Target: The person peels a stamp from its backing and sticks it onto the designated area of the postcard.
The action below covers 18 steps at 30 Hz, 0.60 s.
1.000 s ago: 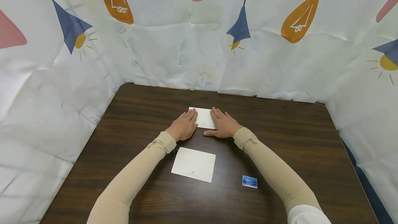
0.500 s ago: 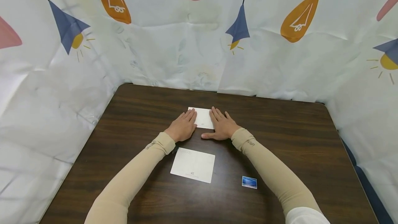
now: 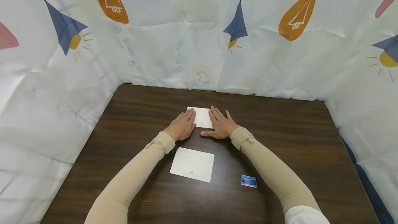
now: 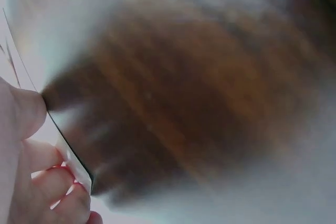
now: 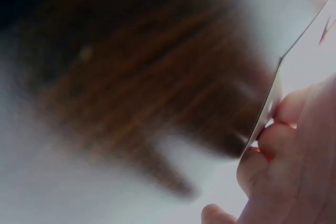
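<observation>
A white paper rectangle (image 3: 203, 117) with a small dark mark near its bottom edge lies flat towards the far side of the dark wooden table (image 3: 280, 141). My left hand (image 3: 181, 126) rests palm down on its left end, fingers extended. The right hand (image 3: 221, 127) lies on its right end with straight fingers, its thumb stretched towards the left hand below the paper's edge. Both wrist views show fingers against the paper's thin edge, seen close and blurred. Nearer my body, a larger white sheet (image 3: 192, 164) with a similar mark lies untouched.
A small blue picture with a white border (image 3: 249, 181), stamp-like, lies to the right of the larger sheet, beside my right forearm. White curtain (image 3: 174, 54) printed with lamps and bulbs surrounds the table's back and sides. Something dark blue (image 3: 367, 182) shows past the right edge.
The head view has drifted slightly. My right hand has slid a little to the left over the paper's end, while the left hand stays nearly still.
</observation>
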Available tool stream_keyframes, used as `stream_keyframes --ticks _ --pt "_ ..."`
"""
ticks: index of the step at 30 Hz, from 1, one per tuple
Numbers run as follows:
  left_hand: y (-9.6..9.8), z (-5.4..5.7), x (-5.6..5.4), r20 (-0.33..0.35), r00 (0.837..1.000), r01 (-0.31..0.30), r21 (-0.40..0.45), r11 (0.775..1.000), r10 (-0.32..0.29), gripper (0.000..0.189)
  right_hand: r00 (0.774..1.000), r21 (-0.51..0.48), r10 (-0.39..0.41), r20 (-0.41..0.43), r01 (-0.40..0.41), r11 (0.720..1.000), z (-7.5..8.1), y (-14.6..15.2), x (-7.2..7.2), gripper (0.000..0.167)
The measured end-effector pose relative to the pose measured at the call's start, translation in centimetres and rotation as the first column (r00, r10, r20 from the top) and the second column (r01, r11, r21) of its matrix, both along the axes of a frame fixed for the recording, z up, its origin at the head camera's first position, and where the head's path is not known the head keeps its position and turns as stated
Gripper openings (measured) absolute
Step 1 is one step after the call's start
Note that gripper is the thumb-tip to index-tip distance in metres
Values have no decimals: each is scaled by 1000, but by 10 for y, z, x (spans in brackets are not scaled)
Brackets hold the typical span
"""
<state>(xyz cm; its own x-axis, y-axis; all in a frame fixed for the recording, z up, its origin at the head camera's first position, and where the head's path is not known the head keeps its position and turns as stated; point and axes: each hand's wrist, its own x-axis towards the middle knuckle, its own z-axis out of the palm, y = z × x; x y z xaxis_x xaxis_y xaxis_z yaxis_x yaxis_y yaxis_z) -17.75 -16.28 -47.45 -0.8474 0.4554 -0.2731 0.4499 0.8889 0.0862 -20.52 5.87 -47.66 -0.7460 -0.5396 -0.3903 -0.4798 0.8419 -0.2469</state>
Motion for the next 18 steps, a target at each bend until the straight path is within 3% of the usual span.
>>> stream_keyframes --ticks 18 --pt "4 2 -2 41 999 -11 -5 1000 11 61 1000 21 16 -17 -16 1000 4 16 5 101"
